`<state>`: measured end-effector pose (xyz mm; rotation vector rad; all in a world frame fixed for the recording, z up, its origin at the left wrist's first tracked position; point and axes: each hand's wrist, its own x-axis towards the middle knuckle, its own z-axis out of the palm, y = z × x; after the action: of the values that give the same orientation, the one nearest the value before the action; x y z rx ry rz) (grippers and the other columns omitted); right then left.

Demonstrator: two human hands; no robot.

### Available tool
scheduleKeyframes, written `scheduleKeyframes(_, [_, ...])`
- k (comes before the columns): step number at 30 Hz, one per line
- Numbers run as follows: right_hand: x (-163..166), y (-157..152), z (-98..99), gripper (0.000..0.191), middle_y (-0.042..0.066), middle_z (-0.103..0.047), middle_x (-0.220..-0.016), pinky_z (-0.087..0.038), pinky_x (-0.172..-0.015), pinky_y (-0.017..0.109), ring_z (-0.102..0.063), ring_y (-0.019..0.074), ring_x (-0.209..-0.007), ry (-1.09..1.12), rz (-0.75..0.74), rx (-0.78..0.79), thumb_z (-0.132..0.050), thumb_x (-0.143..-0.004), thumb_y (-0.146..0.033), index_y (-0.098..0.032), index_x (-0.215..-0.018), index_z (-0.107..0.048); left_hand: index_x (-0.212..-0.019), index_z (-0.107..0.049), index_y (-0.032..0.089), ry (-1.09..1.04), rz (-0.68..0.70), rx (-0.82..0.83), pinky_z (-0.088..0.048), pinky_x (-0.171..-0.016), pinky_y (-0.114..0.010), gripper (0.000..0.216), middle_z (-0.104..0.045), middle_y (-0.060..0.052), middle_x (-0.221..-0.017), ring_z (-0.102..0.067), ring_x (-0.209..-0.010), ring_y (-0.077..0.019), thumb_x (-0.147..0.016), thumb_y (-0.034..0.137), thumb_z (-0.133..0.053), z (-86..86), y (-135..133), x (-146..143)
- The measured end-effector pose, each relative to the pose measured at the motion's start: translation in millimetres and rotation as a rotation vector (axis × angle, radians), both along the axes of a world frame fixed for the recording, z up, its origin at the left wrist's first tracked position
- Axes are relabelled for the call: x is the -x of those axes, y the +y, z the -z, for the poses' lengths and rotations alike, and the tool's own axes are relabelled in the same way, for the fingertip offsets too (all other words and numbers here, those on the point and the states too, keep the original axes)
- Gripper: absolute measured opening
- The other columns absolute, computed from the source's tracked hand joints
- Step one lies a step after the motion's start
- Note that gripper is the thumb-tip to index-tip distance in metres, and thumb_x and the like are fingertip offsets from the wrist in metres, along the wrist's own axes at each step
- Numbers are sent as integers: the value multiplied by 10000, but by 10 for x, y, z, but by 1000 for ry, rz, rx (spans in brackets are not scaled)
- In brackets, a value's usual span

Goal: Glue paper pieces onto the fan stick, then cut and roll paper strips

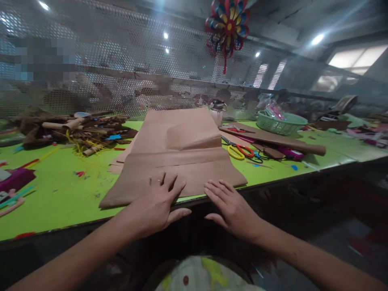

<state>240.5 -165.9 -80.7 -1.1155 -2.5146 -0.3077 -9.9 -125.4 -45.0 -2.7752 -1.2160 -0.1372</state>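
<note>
A large sheet of brown kraft paper [188,133] lies on the green tabletop in front of me, with creases across its middle and its near edge close to the table's edge. My left hand [160,198] rests on the near part of the paper, palm down with fingers spread and a ring on one finger. Flat on the paper's near edge, to the right, is my right hand [228,202], its fingers stretched out and its thumb apart. More brown paper [121,159] shows from under the sheet's left side.
Scissors with yellow and red handles [239,151] lie right of the paper, beside a brown paper roll [291,141]. Behind are a bottle [217,113] and a green basket [281,123]. Brown scraps [69,127] are heaped at left, near a purple object [18,178]. A pinwheel [229,27] hangs above.
</note>
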Motion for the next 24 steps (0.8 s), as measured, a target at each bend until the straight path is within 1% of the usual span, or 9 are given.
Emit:
scheduleKeyframes(3, [-294, -27, 20, 537, 150, -470, -1348, -314, -1073, 471, -357, 246, -1298, -16, 53, -13, -494, -882, -375, -91, -1330, -407, -1385, -354, 231, -10, -3, 14, -293, -914, -665, 733, -328, -173, -1435, -300, -1258, -472, -812, 685, -297, 26, 16, 17])
scheduleKeyframes(6, [-515, -53, 48, 508, 150, -481, -1336, -352, -1054, 465, -369, 246, -1290, 19, 110, -25, -504, -881, -347, -101, -1318, -419, -1398, -330, 248, -13, -7, 34, -281, -924, -668, 748, -318, -163, -1445, -281, -1272, -471, -799, 697, -311, 33, 37, 32])
scheduleKeyframes(9, [-680, -74, 75, 482, 148, -487, -1326, -382, -1036, 453, -387, 236, -1278, 70, 145, -32, -505, -883, -307, -118, -1317, -417, -1407, -312, 252, -9, -16, 53, -275, -934, -666, 761, -305, -161, -1452, -264, -1282, -470, -795, 704, -310, 25, 47, 34])
scheduleKeyframes(16, [-1027, -84, 164, 445, 133, -542, -1263, -398, -1012, 456, -438, 237, -1232, 149, 190, -79, -527, -865, -263, -156, -1290, -454, -1398, -331, 258, -25, -28, 38, -253, -947, -665, 732, -311, -141, -1454, -257, -1286, -461, -808, 690, -303, 35, 35, 13])
scheduleKeyframes(18, [-1060, -86, 169, 436, 129, -555, -1243, -404, -999, 464, -443, 247, -1222, 158, 206, -78, -532, -860, -277, -162, -1276, -470, -1397, -333, 257, -40, -24, 29, -253, -943, -667, 723, -320, -141, -1449, -264, -1281, -459, -813, 682, -307, 39, 27, 20])
scheduleKeyframes(20, [-1015, -78, 132, 396, 129, -552, -1238, -404, -990, 475, -441, 260, -1214, 187, 223, -96, -531, -858, -284, -171, -1237, -503, -1391, -345, 260, -58, -19, 20, -262, -939, -664, 705, -337, -142, -1437, -276, -1275, -453, -819, 671, -313, 38, 22, 29])
scheduleKeyframes(22, [-877, -49, 49, 380, 139, -526, -1258, -391, -993, 483, -431, 267, -1216, 244, 238, -139, -520, -862, -271, -167, -1227, -502, -1384, -356, 262, -71, -11, 11, -281, -931, -656, 683, -351, -144, -1426, -298, -1262, -448, -828, 656, -317, 34, 30, 31])
scheduleKeyframes(24, [-654, 3, -60, 419, 153, -493, -1289, -374, -1005, 486, -412, 268, -1230, 281, 215, -162, -509, -866, -264, -156, -1267, -460, -1373, -376, 257, -85, -2, 2, -307, -919, -640, 666, -364, -150, -1413, -328, -1243, -441, -835, 645, -317, 26, 59, 18])
